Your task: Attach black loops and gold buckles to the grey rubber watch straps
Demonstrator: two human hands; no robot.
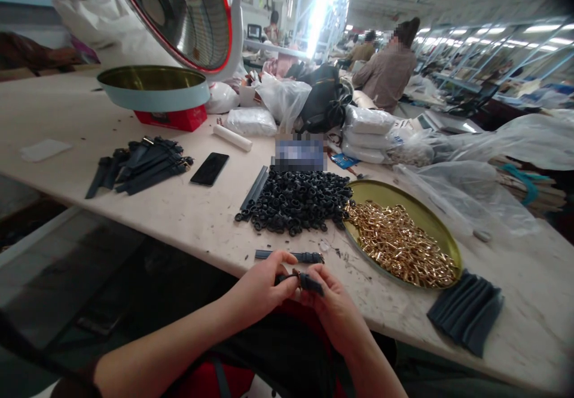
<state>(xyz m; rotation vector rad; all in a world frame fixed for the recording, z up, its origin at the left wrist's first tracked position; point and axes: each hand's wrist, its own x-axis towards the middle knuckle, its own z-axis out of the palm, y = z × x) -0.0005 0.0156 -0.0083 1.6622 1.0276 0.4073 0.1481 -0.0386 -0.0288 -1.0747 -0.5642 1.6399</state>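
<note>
Both of my hands pinch one dark strap point(311, 284) with a small gold-coloured buckle just over the table's front edge. My left hand point(273, 284) grips its left part between thumb and fingers. At the right part, my right hand point(329, 299) has its fingers closed on the strap. Just beyond them a second dark strap with a buckle point(287, 257) lies flat on the table. Farther back is a heap of small black loops point(296, 201). To its right, a round gold-coloured tray point(415, 198) holds a pile of gold buckles point(399, 245).
A stack of dark strips point(469, 314) lies at the right edge. On the left are a bundle of buckled straps point(150, 165) and a phone point(210, 168). Behind stand a round tin lid point(155, 96) on a red box and a fan point(192, 15). Other people work in the background.
</note>
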